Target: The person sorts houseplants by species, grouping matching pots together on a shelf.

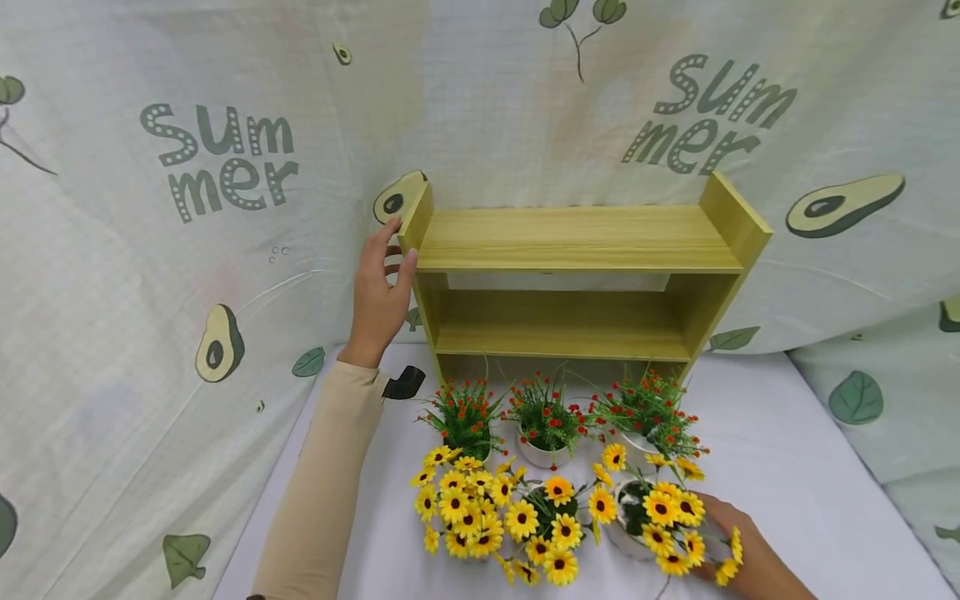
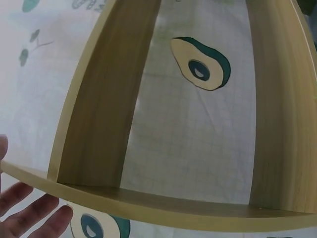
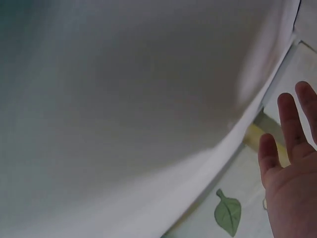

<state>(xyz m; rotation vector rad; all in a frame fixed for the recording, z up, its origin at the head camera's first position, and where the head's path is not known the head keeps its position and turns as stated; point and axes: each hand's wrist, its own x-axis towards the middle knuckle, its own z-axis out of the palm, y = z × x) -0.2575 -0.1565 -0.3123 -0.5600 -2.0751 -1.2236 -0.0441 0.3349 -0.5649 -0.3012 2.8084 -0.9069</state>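
Note:
My left hand (image 1: 380,304) is at the left side panel of a light wooden shelf (image 1: 562,312). In the left wrist view its thumb and fingers (image 2: 54,223) lie on either side of the panel edge. Low on the right, my right hand (image 1: 750,554) is beside the rightmost potted yellow flowers (image 1: 663,517), partly hidden by the blooms. The right wrist view shows its fingers (image 3: 292,124) spread and fairly straight, with nothing between them. Two more pots of yellow flowers, one at the left (image 1: 461,508) and one in the middle (image 1: 558,529), stand in the same row.
Behind the yellow flowers, several pots of red-flowered greenery (image 1: 547,417) stand just in front of the shelf. A white cloth (image 1: 795,450) covers the table. Hanging fabric (image 1: 225,275) printed with avocados and lettering rises behind and beside the shelf.

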